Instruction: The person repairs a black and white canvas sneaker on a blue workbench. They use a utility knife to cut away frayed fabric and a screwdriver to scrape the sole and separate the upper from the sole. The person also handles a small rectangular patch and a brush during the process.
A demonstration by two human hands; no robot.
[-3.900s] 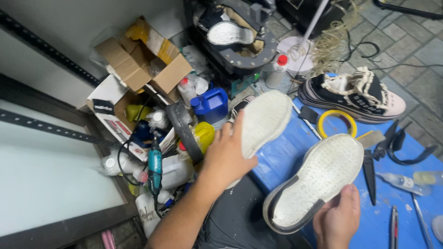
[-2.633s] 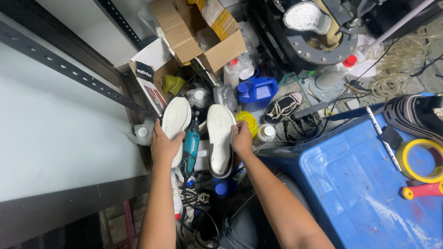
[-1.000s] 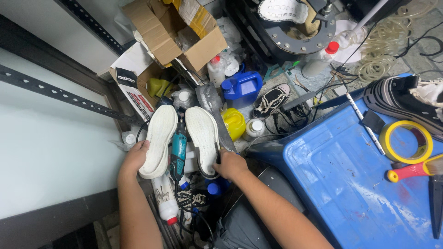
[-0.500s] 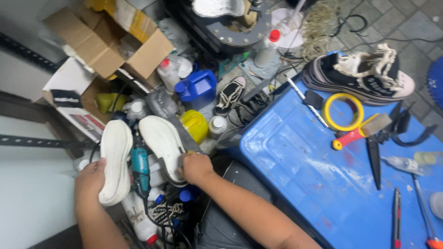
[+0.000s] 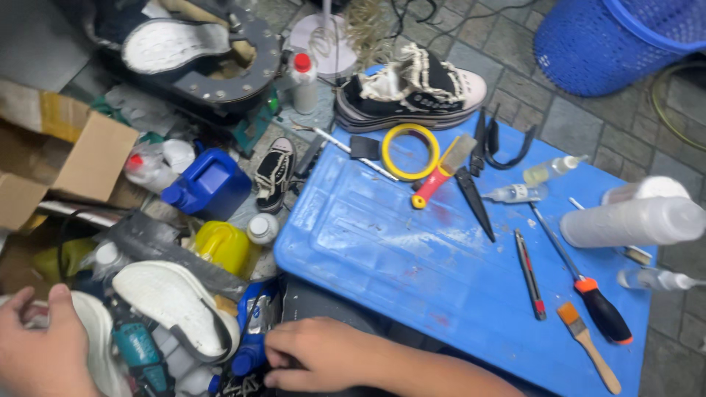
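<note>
The left hand (image 5: pixel 37 353) clasped a white rubber-soled shoe (image 5: pixel 99 345) left of the blue plastic lid (image 5: pixel 441 257). The right hand (image 5: pixel 323 354) rested curled and empty at the lid's near-left corner, beside a second ribbed white sole (image 5: pixel 173 301).

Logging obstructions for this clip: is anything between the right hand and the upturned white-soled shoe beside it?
Yes, partly. A blue bottle sits in the gap between the right hand and the white-soled shoe. A teal power tool lies on the shoe's far side, toward the left hand, which rests on the other white sole.

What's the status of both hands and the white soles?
Left hand resting on one sole. Right hand off the other sole, empty, fingers curled. Teal tool wedged between the soles.
</note>
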